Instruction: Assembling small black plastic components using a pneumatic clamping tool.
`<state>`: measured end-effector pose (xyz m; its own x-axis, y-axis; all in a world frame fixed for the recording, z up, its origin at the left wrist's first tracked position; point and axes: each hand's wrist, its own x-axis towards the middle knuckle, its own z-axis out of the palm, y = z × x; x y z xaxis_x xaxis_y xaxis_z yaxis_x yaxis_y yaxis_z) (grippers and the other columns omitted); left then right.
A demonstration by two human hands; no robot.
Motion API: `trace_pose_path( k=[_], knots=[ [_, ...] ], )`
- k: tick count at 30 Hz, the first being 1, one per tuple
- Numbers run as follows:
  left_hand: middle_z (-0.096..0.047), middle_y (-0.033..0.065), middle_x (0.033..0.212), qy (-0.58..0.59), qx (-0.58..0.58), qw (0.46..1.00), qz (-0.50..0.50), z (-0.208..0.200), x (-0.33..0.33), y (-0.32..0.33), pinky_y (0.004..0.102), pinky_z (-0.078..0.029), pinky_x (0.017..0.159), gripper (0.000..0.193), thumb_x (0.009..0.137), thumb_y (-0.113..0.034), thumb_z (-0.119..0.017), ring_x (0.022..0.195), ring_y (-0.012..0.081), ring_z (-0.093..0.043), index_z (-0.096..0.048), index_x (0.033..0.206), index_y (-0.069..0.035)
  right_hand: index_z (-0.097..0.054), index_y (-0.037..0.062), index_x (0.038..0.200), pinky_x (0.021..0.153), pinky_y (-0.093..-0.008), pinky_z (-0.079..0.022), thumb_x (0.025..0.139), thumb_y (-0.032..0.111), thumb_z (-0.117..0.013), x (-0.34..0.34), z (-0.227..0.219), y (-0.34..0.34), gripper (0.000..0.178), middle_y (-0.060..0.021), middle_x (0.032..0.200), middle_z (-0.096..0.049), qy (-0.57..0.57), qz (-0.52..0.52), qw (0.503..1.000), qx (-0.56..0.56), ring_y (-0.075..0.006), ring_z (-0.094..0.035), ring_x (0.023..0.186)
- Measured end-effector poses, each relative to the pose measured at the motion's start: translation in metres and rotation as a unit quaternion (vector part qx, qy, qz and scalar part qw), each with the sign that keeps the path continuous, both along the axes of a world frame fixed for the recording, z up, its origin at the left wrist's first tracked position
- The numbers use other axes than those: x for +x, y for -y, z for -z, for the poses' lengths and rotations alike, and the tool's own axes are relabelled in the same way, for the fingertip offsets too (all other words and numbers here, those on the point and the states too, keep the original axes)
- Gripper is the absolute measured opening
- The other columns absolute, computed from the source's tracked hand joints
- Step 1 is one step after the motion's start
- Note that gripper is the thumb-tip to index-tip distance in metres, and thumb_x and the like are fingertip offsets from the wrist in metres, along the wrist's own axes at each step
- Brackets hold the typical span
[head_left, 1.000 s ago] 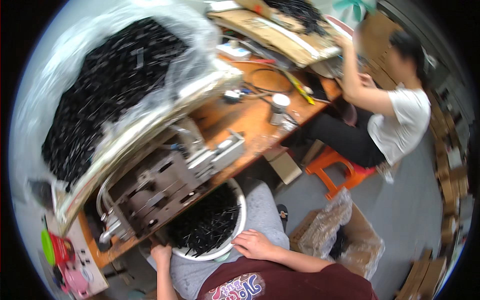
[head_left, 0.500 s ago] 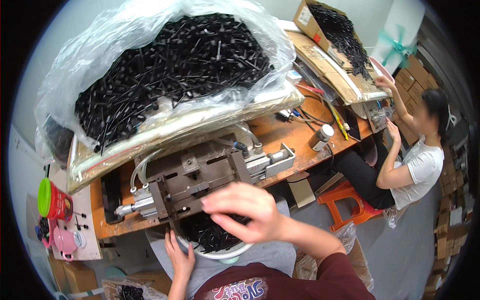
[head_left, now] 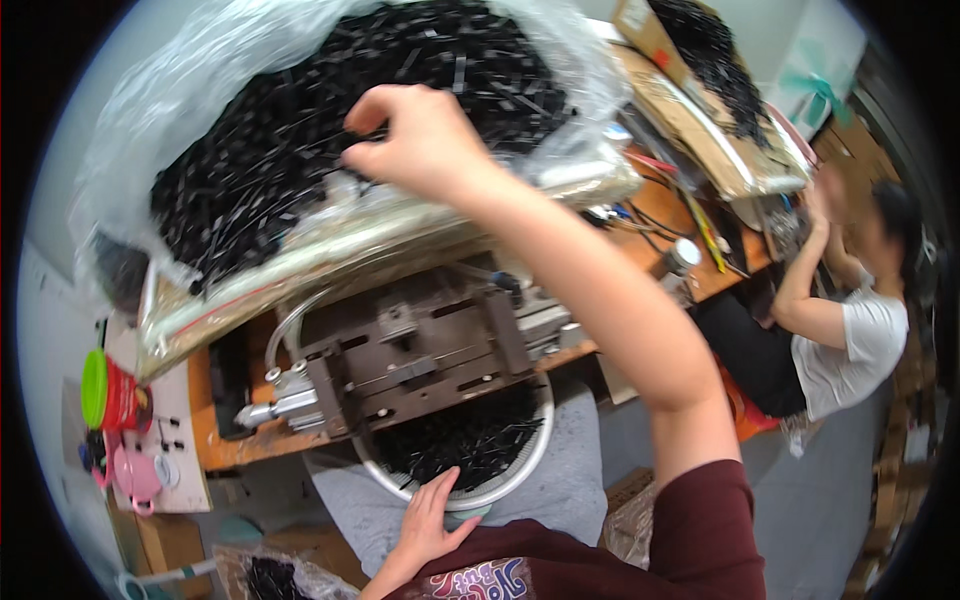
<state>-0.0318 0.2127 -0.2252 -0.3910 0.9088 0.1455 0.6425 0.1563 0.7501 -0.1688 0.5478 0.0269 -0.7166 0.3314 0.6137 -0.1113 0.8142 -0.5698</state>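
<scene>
My right hand (head_left: 418, 142) is over the pile of thin black rod-like parts (head_left: 270, 160) in a clear plastic bag (head_left: 130, 150). Its fingers curve with a gap between thumb and fingertips, and nothing shows in them. My left hand (head_left: 428, 525) lies with fingers stretched at the near rim of a white basket (head_left: 485, 495) on my lap, its fingertips by the black parts (head_left: 460, 445) inside. Between basket and bag sits a dark metal fixture (head_left: 450, 345) with a silver cylinder (head_left: 297, 402) at its left end; no part can be made out in it.
The bag rests on a plastic-wrapped board above the wooden bench (head_left: 225, 450). On the right are a bottle (head_left: 682, 257), cables and another box of black parts (head_left: 710, 50). A seated person (head_left: 850, 310) works there. A red bucket (head_left: 120, 395) and pink cup (head_left: 137, 475) stand left.
My right hand has gone from above the fixture and basket up and away to the bagged pile. My left hand has shifted right along the basket's near rim.
</scene>
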Motion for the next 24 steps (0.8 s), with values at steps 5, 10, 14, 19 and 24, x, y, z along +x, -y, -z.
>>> trace_pose_path(
  k=[5, 10, 14, 19, 24],
  knots=[
    [-0.061, 0.0063, 0.112, -0.093, -0.06, 0.991, 0.07, 0.027, -0.005, 0.009, 0.0389, -0.045, 0.086, 0.043, 0.072, -0.014, -0.078, 0.101, 0.027, -0.057, -0.064, 0.112, -0.008, -0.074, 0.0051, 0.099, 0.087, -0.0352, -0.055, 0.075, 0.037, -0.072, -0.018, -0.022, -0.007, 0.04, -0.0135, 0.097, -0.074, 0.122, -0.021, 0.992, 0.002, -0.026, -0.071, 0.093],
    [-0.059, 0.0027, 0.096, -0.206, -0.116, 0.963, 0.126, 0.048, -0.005, 0.0, 0.0353, -0.041, 0.078, 0.037, 0.066, -0.014, -0.076, 0.092, 0.0228, -0.054, -0.066, 0.102, -0.01, -0.07, 0.0025, 0.107, 0.087, -0.0409, -0.055, 0.069, 0.043, -0.078, -0.044, -0.016, -0.014, 0.056, -0.0156, 0.104, -0.072, 0.222, 0.07, 0.965, 0.117, -0.0281, -0.068, 0.102],
    [-0.055, 0.0044, 0.082, -0.248, -0.11, 0.953, 0.137, 0.06, -0.007, -0.006, 0.0335, -0.04, 0.074, 0.008, 0.073, -0.011, -0.062, 0.085, 0.0211, -0.054, -0.062, 0.08, -0.009, -0.056, -0.0015, 0.123, 0.092, -0.0425, -0.054, 0.063, 0.046, -0.085, -0.056, -0.007, -0.011, 0.082, -0.0197, 0.117, -0.066, 0.281, 0.056, 0.945, 0.161, -0.0321, -0.064, 0.111],
    [-0.055, 0.0025, 0.08, -0.267, -0.081, 0.949, 0.146, 0.071, -0.009, -0.006, 0.0323, -0.041, 0.072, 0.002, 0.075, -0.012, -0.06, 0.083, 0.0196, -0.055, -0.059, 0.077, -0.012, -0.055, -0.0002, 0.124, 0.092, -0.0425, -0.054, 0.065, 0.034, -0.081, -0.063, -0.002, -0.007, 0.073, -0.0192, 0.118, -0.066, 0.318, 0.072, 0.929, 0.175, -0.0324, -0.064, 0.111],
    [-0.055, 0.0011, 0.08, -0.259, -0.097, 0.953, 0.126, 0.066, -0.011, 0.003, 0.0321, -0.041, 0.072, 0.002, 0.075, -0.012, -0.06, 0.083, 0.0181, -0.056, -0.06, 0.077, -0.012, -0.058, -0.0016, 0.122, 0.092, -0.0375, -0.054, 0.064, 0.025, -0.077, -0.057, -0.01, -0.013, 0.067, -0.0203, 0.116, -0.067, 0.36, 0.032, 0.918, 0.165, -0.0308, -0.065, 0.11]
  ],
)
